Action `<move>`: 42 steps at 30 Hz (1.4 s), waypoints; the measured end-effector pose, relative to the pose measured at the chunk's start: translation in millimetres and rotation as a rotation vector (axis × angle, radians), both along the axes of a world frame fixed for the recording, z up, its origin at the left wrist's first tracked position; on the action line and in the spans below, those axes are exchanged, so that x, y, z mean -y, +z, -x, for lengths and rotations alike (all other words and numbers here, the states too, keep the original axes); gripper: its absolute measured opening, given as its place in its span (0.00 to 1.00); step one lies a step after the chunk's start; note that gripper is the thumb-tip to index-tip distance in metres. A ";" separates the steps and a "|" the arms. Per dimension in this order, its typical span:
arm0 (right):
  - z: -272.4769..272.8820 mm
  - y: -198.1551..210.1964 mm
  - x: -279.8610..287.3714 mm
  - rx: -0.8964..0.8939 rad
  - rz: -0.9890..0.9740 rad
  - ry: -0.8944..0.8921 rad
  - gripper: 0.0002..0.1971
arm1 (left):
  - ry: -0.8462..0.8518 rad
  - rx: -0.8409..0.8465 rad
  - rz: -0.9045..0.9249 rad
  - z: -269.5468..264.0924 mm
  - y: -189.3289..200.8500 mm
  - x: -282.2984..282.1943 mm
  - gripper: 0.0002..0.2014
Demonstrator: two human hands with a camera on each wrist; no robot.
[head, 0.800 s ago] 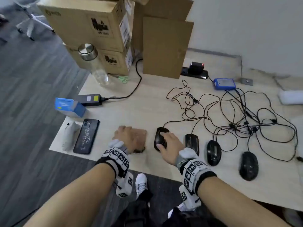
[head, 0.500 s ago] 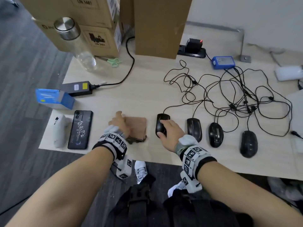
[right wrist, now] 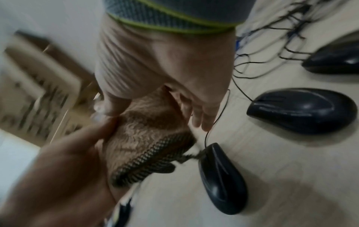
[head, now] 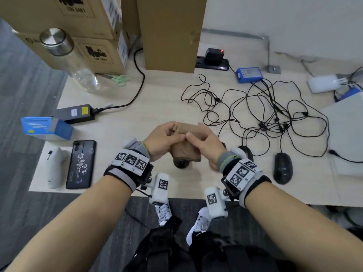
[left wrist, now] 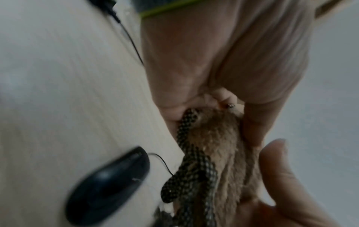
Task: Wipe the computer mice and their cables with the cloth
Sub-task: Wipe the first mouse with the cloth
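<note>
Both hands hold a brown fuzzy cloth (head: 186,152) with a dark woven edge, lifted above the table. My left hand (head: 165,138) grips its left side and my right hand (head: 204,142) its right, thumbs meeting on top. Under the cloth lies the leftmost black mouse (head: 181,164) (right wrist: 221,178) (left wrist: 108,184), untouched. Another mouse (head: 245,152) is partly hidden by my right wrist, and one more mouse (head: 282,167) lies further right. Their thin black cables (head: 265,118) tangle behind them. The wrist views show the cloth (left wrist: 217,145) (right wrist: 147,135) pinched between fingers and thumbs.
A black phone (head: 81,163), white device (head: 55,169), blue box (head: 46,128) and power adapter (head: 76,112) lie left. A bottle (head: 78,71), scissors (head: 119,79) and cardboard boxes (head: 170,32) stand behind. A blue hub (head: 249,74) and power strip (head: 213,62) sit at the back.
My left hand has lifted the cloth off the table. My right hand has let go of the leftmost mouse and taken hold of the cloth too.
</note>
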State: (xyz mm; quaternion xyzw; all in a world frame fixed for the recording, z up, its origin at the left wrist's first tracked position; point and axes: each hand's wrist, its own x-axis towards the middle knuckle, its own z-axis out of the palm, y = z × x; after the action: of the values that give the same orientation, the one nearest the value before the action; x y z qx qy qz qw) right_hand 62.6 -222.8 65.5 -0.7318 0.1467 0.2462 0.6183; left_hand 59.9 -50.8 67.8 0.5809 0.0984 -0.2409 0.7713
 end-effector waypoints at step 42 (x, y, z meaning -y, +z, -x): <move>-24.6 103.5 -18.6 1.046 0.459 0.444 0.26 | 0.154 0.063 0.302 -14.0 114.6 0.1 0.18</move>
State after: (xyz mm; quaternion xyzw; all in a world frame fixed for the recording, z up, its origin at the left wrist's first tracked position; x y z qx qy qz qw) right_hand 87.2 -204.2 168.9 -0.8833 -0.2829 -0.0606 0.3688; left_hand 73.8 -50.9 182.4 0.4564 0.0810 -0.1746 0.8687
